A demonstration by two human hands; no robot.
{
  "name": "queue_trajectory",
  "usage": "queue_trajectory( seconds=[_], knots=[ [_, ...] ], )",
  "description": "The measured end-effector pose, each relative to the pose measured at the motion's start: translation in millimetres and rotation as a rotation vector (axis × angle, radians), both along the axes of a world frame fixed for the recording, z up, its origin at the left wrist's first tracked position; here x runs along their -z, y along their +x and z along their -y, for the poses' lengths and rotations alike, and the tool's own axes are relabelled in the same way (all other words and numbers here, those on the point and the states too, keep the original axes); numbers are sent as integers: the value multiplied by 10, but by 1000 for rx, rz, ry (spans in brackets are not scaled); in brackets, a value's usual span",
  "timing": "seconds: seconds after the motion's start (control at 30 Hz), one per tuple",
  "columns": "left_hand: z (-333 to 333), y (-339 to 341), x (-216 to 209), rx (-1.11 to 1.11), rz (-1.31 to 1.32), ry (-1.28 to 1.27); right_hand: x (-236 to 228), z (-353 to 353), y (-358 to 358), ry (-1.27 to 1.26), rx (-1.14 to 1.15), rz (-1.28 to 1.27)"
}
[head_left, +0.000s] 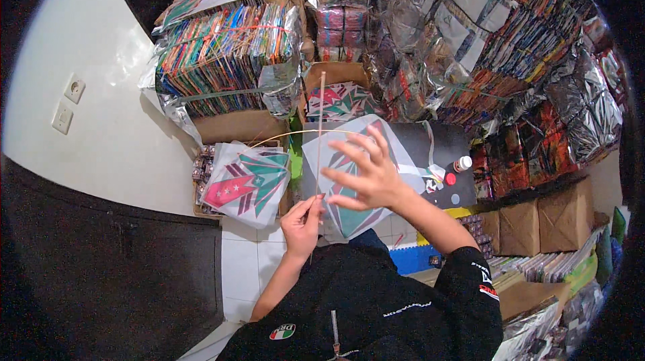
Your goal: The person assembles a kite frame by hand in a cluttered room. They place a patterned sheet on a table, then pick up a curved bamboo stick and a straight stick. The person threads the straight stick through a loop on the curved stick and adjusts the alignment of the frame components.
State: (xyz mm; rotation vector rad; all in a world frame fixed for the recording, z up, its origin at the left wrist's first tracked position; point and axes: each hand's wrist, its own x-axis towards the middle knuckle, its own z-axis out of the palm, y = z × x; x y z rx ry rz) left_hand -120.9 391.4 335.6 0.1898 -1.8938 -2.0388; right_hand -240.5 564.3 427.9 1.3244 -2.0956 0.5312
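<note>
My left hand [300,225] pinches a straight thin bamboo stick [321,106] near its lower part, and the stick points away from me. A thin curved bamboo strip [282,135] crosses the stick; whether the two are joined I cannot tell. My right hand [368,174] hovers to the right with its fingers spread, close to the strip's right end. Beneath it, a translucent kite sheet [396,153] with green and red patterning lies on a dark grey board [430,143], partly hidden by the hand. More patterned kite sheets [252,183] are piled at the left.
On the board's right side stand a small white bottle [461,164], a red cap [450,178] and white scraps [434,186]. An open cardboard box [336,73] holds more sheets behind. Tall wrapped bundles [228,59] rise around; a dark door [114,247] is at left.
</note>
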Motion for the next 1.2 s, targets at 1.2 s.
queue_trajectory(
  seconds=[1.2],
  knots=[
    [-493, -701, -47, -674, 97, 12, 3065, -4464, -1016, -28, 1380, 928]
  ],
)
